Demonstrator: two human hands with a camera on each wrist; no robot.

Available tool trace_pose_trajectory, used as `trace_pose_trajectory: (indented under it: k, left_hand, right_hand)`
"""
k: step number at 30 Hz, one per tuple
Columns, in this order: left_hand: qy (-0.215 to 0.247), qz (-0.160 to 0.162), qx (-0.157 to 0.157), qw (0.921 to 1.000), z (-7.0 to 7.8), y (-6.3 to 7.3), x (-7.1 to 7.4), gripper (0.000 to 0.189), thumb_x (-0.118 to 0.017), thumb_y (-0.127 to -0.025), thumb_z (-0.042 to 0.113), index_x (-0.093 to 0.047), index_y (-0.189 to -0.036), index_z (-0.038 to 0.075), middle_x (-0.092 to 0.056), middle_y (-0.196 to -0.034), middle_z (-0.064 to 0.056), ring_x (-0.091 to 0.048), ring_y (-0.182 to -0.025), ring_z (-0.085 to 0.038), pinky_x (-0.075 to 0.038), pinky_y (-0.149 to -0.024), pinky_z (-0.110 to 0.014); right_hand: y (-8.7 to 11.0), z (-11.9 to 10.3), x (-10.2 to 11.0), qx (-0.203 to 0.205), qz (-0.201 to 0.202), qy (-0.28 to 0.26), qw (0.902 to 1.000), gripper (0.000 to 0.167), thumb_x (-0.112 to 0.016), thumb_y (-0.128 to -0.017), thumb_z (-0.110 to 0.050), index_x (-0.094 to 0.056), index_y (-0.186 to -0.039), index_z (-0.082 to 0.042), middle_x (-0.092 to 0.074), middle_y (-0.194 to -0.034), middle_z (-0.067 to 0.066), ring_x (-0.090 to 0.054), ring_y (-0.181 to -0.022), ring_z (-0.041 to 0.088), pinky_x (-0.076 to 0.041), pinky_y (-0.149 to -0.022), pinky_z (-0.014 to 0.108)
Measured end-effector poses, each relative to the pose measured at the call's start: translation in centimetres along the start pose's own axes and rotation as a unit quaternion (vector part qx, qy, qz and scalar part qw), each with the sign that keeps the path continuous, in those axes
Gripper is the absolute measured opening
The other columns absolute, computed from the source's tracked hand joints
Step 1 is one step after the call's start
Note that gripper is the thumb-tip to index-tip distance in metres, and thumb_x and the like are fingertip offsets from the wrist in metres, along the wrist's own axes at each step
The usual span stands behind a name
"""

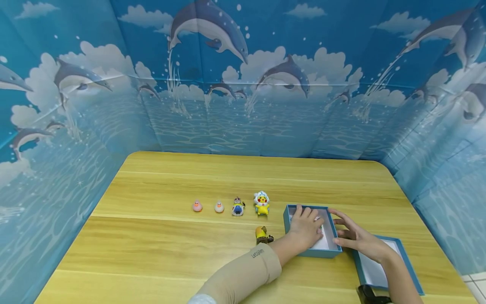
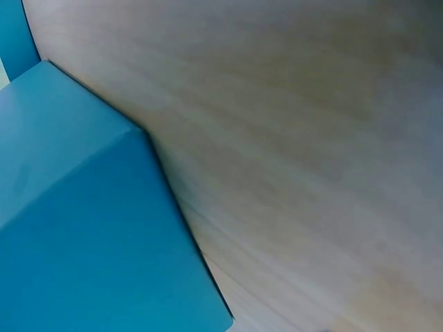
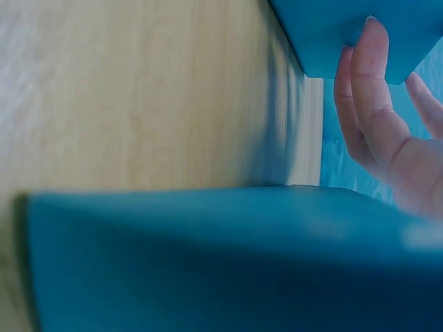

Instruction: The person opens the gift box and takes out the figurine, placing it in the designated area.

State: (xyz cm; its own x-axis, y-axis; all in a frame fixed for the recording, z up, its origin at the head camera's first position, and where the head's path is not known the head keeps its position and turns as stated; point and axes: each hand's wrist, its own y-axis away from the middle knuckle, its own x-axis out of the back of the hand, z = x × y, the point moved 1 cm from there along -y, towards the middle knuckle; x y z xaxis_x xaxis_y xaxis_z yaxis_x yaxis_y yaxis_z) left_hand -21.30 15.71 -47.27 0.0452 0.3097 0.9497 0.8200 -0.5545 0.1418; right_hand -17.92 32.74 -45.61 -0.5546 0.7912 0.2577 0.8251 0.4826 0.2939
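Note:
My left hand (image 1: 303,230) reaches down into an open blue box (image 1: 320,253) with a white inside. A small part of something pale and green shows by its fingers, but whether they grip it is hidden. At the box's right wall, my right hand (image 1: 360,240) touches the outside with spread, slightly bent fingers. The right wrist view shows those fingers (image 3: 374,76) against the blue side. In the left wrist view only a blue box corner (image 2: 131,180) appears, without the hand. Beside my left forearm lies a yellow and brown figurine (image 1: 261,234).
A blue lid-like tray (image 1: 408,261) with a white inside lies under my right forearm. Left of the box stand a pink duck (image 1: 197,206), a white duck (image 1: 219,207), a blue-and-yellow figurine (image 1: 238,207) and a yellow figurine with a white hood (image 1: 262,203). A dolphin-print curtain (image 1: 235,122) surrounds the table.

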Motion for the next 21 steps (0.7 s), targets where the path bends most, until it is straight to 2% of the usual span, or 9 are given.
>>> trace_pose_trajectory:
  k: [8, 21]
  left_hand:
    - [-0.026, -0.015, 0.001, 0.9996, -0.03, -0.04, -0.01, 0.053, -0.024, -0.091, 0.061, -0.028, -0.139, 0.038, -0.028, -0.129, 0.019, -0.023, -0.122, -0.003, -0.01, -0.11, -0.035]
    - [-0.015, -0.005, 0.001, 0.9999, 0.0, -0.03, -0.05, 0.045, -0.027, -0.092, 0.059, -0.03, -0.134, 0.043, -0.028, -0.126, 0.018, -0.024, -0.12, -0.003, -0.012, -0.109, -0.035]
  right_hand:
    - [-0.05, 0.15, -0.02, 0.001, 0.0, -0.003, 1.0, 0.075, -0.05, -0.094, -0.011, 0.001, -0.147, -0.019, -0.002, -0.142, 0.029, -0.016, -0.124, 0.056, -0.044, -0.085, 0.031]
    - [-0.14, 0.32, -0.03, -0.004, 0.007, 0.0, 1.0, 0.074, -0.05, -0.093, -0.01, 0.0, -0.147, -0.018, -0.002, -0.144, 0.027, -0.017, -0.125, 0.055, -0.044, -0.084, 0.028]
